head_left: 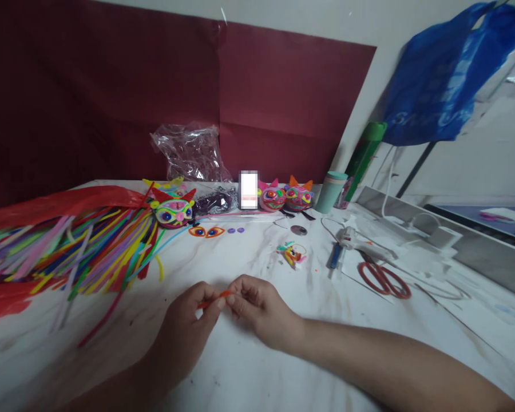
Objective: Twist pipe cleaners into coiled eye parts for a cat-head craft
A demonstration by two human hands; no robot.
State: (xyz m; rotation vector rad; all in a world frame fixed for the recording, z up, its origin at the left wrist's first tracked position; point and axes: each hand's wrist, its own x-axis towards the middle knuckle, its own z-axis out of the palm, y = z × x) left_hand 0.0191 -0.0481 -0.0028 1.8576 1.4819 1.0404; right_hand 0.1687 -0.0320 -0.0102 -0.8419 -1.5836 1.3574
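My left hand (186, 323) and my right hand (268, 315) meet low in the middle, a little above the white marbled table (249, 366). Both pinch a short orange strip that looks like a pipe cleaner (225, 293), fingertips almost touching; most of it is hidden by the fingers. Beyond my hands lie two orange-rimmed eye shapes (215, 232) with blue centres, beside two small purple discs (236, 230). A decorated animal head (175, 213) with red ears rests at the near end of a heap of multicoloured pipe cleaners (90, 246).
Two more decorated heads, one pink-eared (273, 197) and one orange-eared (299, 196), stand at the back by a green-lidded cup (327, 193). Rightward lie a glue gun (360, 243), red-handled scissors (384, 280) and cables. Colourful scraps (292, 254) lie ahead. A blue bag (438, 86) hangs upper right.
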